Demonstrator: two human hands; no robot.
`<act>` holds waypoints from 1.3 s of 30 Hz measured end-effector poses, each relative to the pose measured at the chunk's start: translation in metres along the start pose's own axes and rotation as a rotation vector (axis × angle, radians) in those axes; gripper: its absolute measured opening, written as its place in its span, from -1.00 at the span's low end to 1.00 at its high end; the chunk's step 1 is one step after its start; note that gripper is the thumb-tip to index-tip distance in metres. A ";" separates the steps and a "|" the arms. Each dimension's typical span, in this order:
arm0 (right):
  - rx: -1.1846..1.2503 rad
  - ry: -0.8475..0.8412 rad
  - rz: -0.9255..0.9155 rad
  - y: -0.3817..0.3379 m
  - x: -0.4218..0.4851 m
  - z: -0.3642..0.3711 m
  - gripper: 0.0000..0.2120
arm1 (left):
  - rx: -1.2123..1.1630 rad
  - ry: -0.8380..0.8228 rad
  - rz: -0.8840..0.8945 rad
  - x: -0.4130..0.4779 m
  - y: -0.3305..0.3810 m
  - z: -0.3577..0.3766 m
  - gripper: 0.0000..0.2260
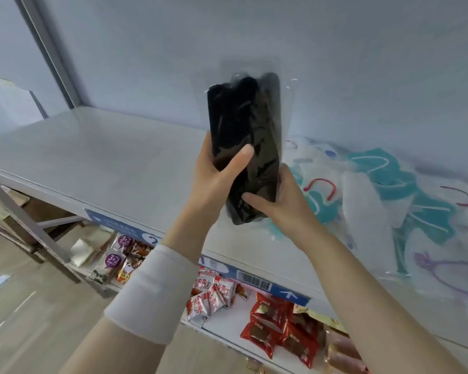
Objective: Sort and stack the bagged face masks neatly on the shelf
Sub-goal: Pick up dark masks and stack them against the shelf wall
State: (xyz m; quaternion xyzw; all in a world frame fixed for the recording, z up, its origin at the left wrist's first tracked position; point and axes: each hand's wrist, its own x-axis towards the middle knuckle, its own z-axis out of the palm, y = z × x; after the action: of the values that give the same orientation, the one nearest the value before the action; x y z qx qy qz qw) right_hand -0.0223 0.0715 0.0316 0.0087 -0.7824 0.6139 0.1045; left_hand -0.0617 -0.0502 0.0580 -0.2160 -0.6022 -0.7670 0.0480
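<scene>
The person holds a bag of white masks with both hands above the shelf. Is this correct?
No: the head view shows the bag holds black masks, not white. The left hand and right hand hold it above the shelf.

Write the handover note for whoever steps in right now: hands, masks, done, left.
Left hand: grips the clear plastic bag of black face masks, thumb across its front.
Right hand: grips the same bag's lower end.
Bag held upright over the grey metal shelf.
Loose pile of clear bags with teal and white masks lies on the shelf's right part.
Done: no neat stack visible.
Left: set this bag down, sort and stack the pile.
</scene>
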 end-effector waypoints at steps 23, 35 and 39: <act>-0.126 0.161 0.041 0.022 0.019 0.069 -0.54 | -0.010 -0.143 0.028 0.055 -0.019 -0.062 -0.80; -0.134 -0.065 0.037 0.001 0.013 0.095 -0.56 | -0.020 0.004 -0.051 0.032 -0.003 -0.106 -0.65; -0.039 -0.203 0.074 -0.001 -0.002 0.123 -0.65 | 0.003 0.175 -0.143 0.007 0.004 -0.135 -0.74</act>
State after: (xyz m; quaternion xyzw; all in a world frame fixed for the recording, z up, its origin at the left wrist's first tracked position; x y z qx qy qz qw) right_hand -0.0395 -0.0477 0.0049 0.0401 -0.8004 0.5981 0.0022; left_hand -0.1042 -0.1774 0.0396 -0.1047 -0.6108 -0.7835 0.0460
